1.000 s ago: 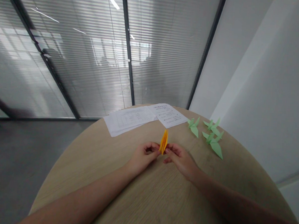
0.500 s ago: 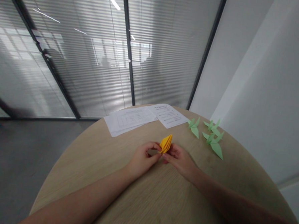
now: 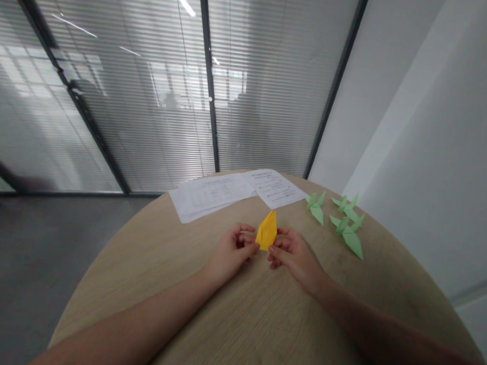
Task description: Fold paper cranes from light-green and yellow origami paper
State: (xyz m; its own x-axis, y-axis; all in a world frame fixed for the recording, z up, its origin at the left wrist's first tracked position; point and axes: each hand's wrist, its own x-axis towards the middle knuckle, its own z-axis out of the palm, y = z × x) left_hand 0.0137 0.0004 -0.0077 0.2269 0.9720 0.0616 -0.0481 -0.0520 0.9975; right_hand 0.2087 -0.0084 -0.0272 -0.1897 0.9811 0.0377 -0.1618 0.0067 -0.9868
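Note:
A piece of folded yellow origami paper (image 3: 267,231) stands upright between my hands, its point toward the far side of the table. My left hand (image 3: 237,248) pinches its lower left corner between thumb and fingers. At the lower right corner, the thumb and fingers of my right hand (image 3: 292,256) are closed on the same paper. One broad face of it is turned to me, with a crease running up it; the back is hidden.
Three green paper cranes (image 3: 351,240) sit on the right of the round wooden table (image 3: 228,323). Printed sheets (image 3: 214,194) lie at its far edge. Beyond are a glass partition with blinds (image 3: 164,145) and, on the right, a white wall (image 3: 440,160).
The yellow paper has turned from an edge-on view with spread layers to a flatter, broad face. My fingers have shifted outward to its lower corners.

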